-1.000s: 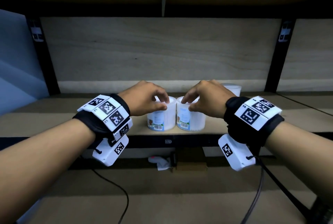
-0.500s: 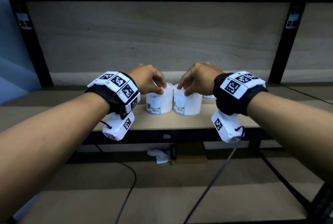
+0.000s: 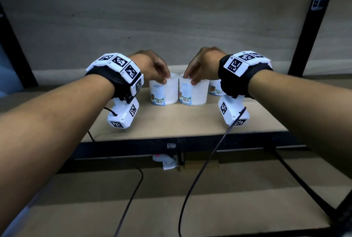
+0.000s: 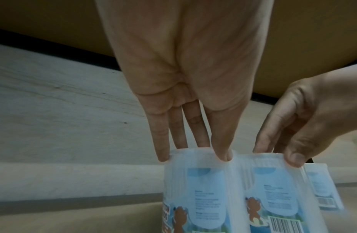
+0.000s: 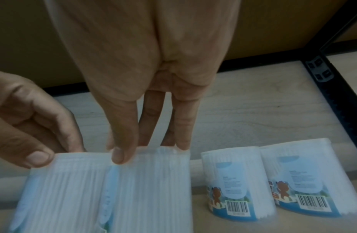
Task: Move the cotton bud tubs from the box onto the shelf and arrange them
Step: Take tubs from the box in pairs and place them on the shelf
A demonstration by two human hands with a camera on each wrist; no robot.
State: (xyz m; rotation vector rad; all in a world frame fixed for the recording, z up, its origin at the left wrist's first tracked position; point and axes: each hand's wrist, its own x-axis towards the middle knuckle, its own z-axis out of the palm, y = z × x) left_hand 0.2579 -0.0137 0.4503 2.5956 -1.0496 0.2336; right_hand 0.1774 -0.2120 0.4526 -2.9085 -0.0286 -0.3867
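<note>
Two white cotton bud tubs with blue bear labels stand side by side, touching, on the wooden shelf (image 3: 171,122). My left hand (image 3: 165,81) pinches the rim of the left tub (image 3: 163,94) from above, thumb (image 4: 223,155) in front and fingers behind. My right hand (image 3: 190,81) grips the right tub (image 3: 192,94) by the top the same way, thumb (image 5: 118,156) on its front edge. The left wrist view shows the left tub (image 4: 195,186) under my left hand (image 4: 195,153). In the right wrist view my right hand (image 5: 151,149) holds the right tub (image 5: 153,189).
Two more tubs (image 5: 233,181) (image 5: 297,176) stand to the right, slightly further back. Black uprights (image 3: 304,32) frame the bay, with a wooden back panel (image 3: 171,27). Cables (image 3: 200,170) hang below over a lower shelf (image 3: 171,208).
Both hands have pushed the pair of tubs from near the shelf's front edge further back, towards the tubs on the right. My head has come closer.
</note>
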